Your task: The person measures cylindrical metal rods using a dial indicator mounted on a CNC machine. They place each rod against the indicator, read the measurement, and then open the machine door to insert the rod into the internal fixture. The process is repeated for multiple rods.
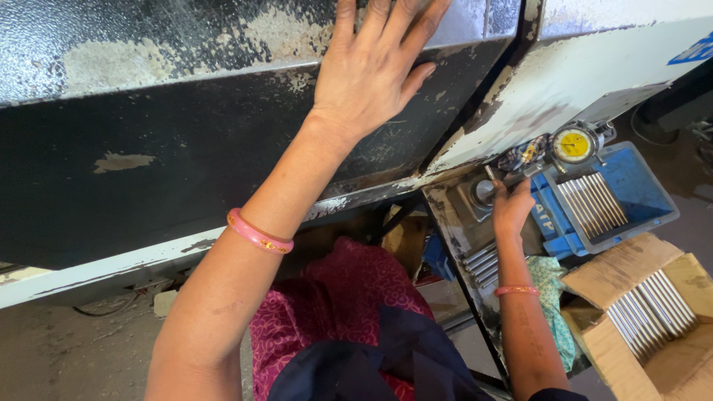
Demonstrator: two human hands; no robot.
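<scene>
We are taking the dial gauge (574, 144), with its yellow face, as our landmark. Our right hand (512, 208) is sitting just below and to the left of it, reaching up from the lower right with the forearm nearly straight and a pink bangle (516, 290) at the wrist. Its grip is curling closed around a thin metal pin (490, 174), which is standing roughly upright and poking out above the fingers toward the gauge's fixture; how firmly the fingers are pinching it we cannot tell, since the back of the hand is facing us. So the pin is lying between this hand and the gauge, its long axis pointing up and slightly away from us.

Our left hand (373, 67) is far to the left of the gauge and higher, its grip released, palm flat and fingers spread against the worn dark machine panel (186, 148), holding nothing. The right hand is clearly the nearer one.

Just right of and below the gauge, a blue tray (646, 186) is carrying a row of similar pins; further below it, a cardboard box (668, 364) is holding more, all lying parallel.
</scene>
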